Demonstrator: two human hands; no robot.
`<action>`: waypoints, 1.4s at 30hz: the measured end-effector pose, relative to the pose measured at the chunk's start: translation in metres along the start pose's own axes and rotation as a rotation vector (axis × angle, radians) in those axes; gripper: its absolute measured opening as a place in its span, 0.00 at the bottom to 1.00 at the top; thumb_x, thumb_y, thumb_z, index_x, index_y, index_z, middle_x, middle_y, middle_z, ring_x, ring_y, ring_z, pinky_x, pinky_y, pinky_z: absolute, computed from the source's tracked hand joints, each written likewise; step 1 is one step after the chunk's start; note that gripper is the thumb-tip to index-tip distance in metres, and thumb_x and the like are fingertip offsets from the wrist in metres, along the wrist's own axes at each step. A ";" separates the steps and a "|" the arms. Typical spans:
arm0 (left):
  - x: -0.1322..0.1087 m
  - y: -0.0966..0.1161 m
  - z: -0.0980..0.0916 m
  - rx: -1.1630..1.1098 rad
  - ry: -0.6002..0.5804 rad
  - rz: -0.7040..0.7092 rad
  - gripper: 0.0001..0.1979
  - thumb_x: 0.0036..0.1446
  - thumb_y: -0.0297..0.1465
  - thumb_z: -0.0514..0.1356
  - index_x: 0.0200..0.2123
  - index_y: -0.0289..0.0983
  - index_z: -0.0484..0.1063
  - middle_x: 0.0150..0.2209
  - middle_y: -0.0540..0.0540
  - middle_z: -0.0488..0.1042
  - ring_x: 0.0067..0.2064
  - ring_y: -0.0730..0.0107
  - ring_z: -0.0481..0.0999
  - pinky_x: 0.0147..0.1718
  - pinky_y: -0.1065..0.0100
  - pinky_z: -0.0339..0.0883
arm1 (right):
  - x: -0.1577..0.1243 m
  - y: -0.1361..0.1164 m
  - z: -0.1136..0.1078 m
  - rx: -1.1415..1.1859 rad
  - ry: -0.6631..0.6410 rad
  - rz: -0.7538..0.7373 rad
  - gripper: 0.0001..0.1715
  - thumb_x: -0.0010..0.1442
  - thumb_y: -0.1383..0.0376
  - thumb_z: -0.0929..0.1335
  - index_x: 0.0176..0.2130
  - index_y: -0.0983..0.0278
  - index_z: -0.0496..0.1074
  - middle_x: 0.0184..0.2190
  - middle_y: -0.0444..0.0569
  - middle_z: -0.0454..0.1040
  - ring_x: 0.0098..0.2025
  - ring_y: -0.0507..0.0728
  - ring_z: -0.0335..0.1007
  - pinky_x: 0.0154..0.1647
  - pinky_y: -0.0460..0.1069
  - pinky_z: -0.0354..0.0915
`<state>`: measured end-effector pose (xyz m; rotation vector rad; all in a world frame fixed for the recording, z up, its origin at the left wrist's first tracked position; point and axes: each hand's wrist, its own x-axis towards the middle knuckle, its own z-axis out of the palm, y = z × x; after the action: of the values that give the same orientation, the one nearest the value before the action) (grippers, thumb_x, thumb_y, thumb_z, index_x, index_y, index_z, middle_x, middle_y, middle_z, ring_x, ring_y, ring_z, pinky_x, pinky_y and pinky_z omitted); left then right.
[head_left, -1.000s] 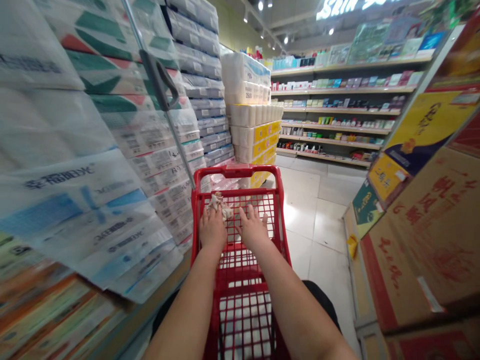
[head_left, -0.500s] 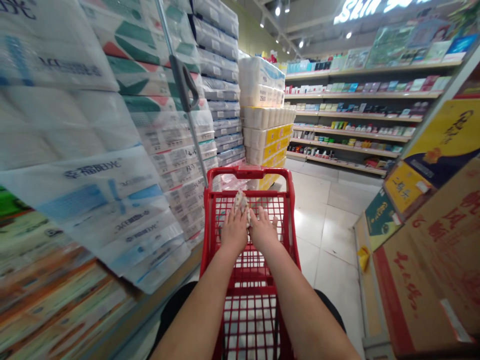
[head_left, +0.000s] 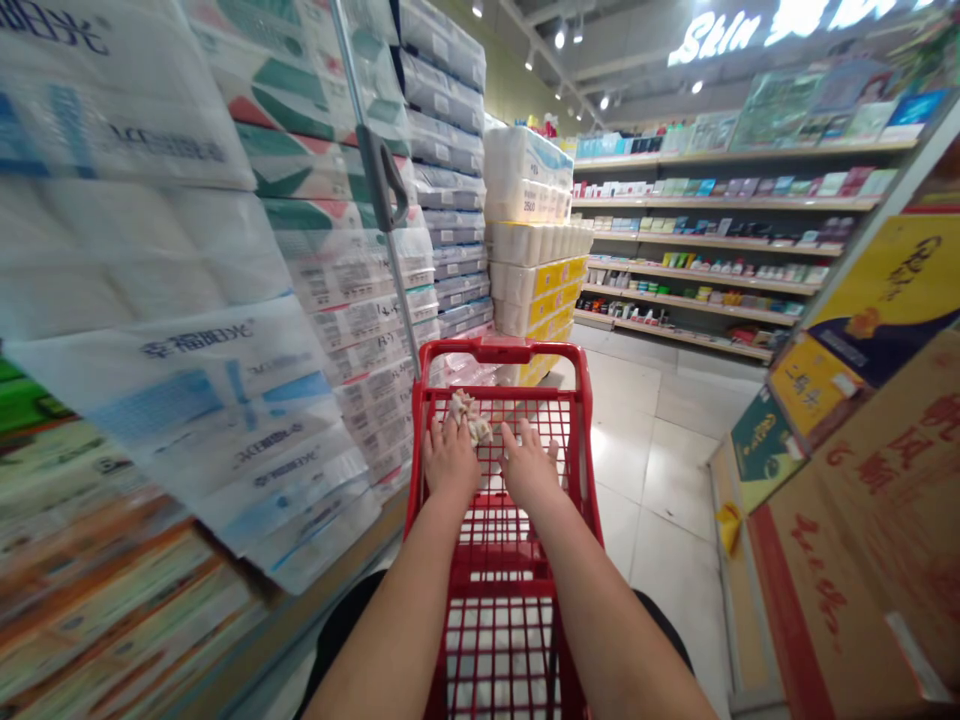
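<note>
A red shopping cart (head_left: pixel 501 350) with a mesh basket stands directly in front of me. My left hand (head_left: pixel 452 462) is palm down over the left part of the mesh, holding a crumpled pale patterned cloth (head_left: pixel 472 418) that sticks out past its fingertips and beside the thumb. To its right, my right hand (head_left: pixel 530 468) is over the mesh with fingers apart and nothing in it. The two hands do not touch each other. Their palms are hidden from view.
Tall stacks of wrapped tissue packs (head_left: pixel 180 370) line the left side, with a metal pole (head_left: pixel 382 180) in front. Cardboard boxes (head_left: pixel 847 540) are piled on the right. Shelves of small products (head_left: pixel 712 200) stand beyond the tiled floor (head_left: pixel 660 470).
My left hand has moved left with the cloth, away from my right hand. Earlier the cloth was between the two hands. My right hand has hardly moved, and the view has shifted slightly.
</note>
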<state>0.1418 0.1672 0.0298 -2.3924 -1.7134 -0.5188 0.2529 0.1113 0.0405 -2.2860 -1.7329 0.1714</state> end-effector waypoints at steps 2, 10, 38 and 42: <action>0.000 0.000 0.001 -0.011 -0.014 0.018 0.31 0.58 0.27 0.51 0.66 0.32 0.55 0.68 0.37 0.54 0.69 0.48 0.46 0.64 0.50 0.49 | 0.000 0.000 0.000 -0.002 -0.005 0.000 0.35 0.65 0.63 0.57 0.69 0.54 0.45 0.71 0.54 0.39 0.69 0.65 0.40 0.63 0.68 0.39; 0.000 0.001 0.003 -0.043 -0.058 0.110 0.30 0.59 0.23 0.48 0.66 0.32 0.54 0.68 0.38 0.53 0.70 0.51 0.46 0.65 0.52 0.49 | 0.000 0.000 0.000 -0.015 -0.006 0.000 0.36 0.65 0.63 0.57 0.69 0.53 0.43 0.71 0.53 0.37 0.70 0.65 0.39 0.63 0.67 0.39; -0.008 0.011 0.002 -0.092 -0.025 0.212 0.31 0.61 0.30 0.50 0.67 0.35 0.52 0.70 0.40 0.46 0.70 0.53 0.41 0.66 0.52 0.46 | -0.002 -0.001 -0.005 0.031 -0.036 0.011 0.36 0.65 0.65 0.56 0.69 0.52 0.43 0.71 0.53 0.38 0.70 0.63 0.40 0.63 0.67 0.41; -0.006 0.008 -0.007 -0.155 0.065 0.133 0.24 0.61 0.36 0.53 0.59 0.36 0.66 0.68 0.39 0.54 0.70 0.51 0.46 0.64 0.51 0.50 | -0.003 -0.001 -0.006 0.021 -0.036 0.014 0.36 0.65 0.66 0.57 0.69 0.53 0.45 0.71 0.53 0.37 0.70 0.63 0.39 0.63 0.67 0.41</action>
<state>0.1463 0.1569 0.0347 -2.5426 -1.5259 -0.7250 0.2527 0.1074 0.0463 -2.2940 -1.7249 0.2330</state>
